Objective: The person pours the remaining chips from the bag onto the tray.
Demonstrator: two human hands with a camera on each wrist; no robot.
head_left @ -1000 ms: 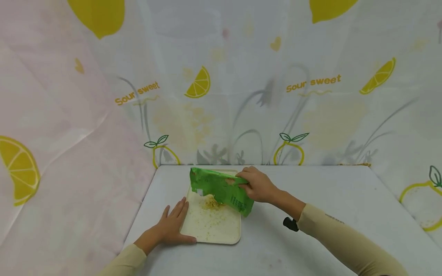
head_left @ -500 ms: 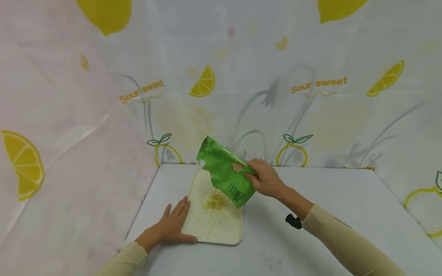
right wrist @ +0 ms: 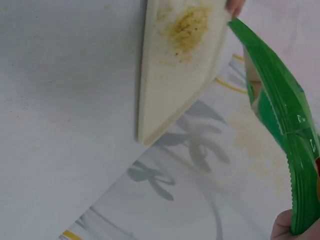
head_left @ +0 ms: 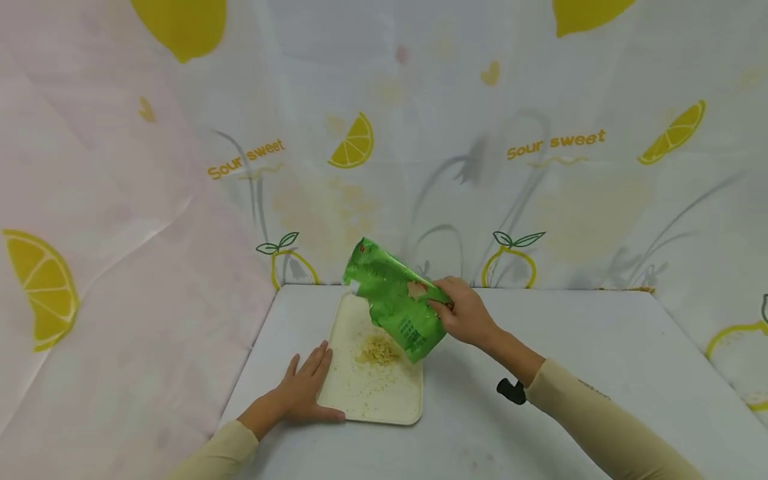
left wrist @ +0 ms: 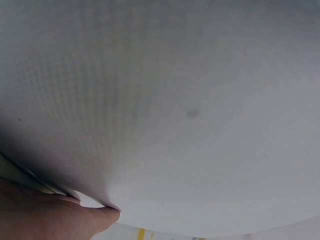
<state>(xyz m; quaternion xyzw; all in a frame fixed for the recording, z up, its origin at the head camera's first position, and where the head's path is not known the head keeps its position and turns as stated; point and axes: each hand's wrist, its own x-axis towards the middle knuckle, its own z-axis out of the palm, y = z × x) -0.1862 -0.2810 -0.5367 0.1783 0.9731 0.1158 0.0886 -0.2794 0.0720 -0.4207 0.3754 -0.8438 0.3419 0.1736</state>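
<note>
Backdrop (head_left: 108, 153) with a pinkish tint closes off the left side, a large yellow lemon slice (head_left: 42, 290) printed low on it. Next comes a beige left sleeve (head_left: 219, 453), reaching up from the bottom edge to the left hand (head_left: 297, 393). This hand's fingers are straight and slightly spread, resting along the left rim of a cream tray (head_left: 396, 407), with the thumb stretched out at the near left corner. In the left wrist view only part of the hand shows, low in the corner, beside a broad pale surface.

Yellowish crumbs (head_left: 378, 350) lie on the tray in a loose heap near its middle, with finer bits scattered toward the near end. Above the heap, a green bag (head_left: 390, 280) is held up at a slant, its left end high and its right end low, hiding the tray's far right part. The bag's lower edge looks ragged.

At its right edge the right hand (head_left: 468, 313) grips the bag, fingers and thumb closed on it. Farther right, a small black object (head_left: 511, 391) shows beside the cuff of the right sleeve (head_left: 600, 413). The white desk (head_left: 576, 333) spreads beneath.
</note>
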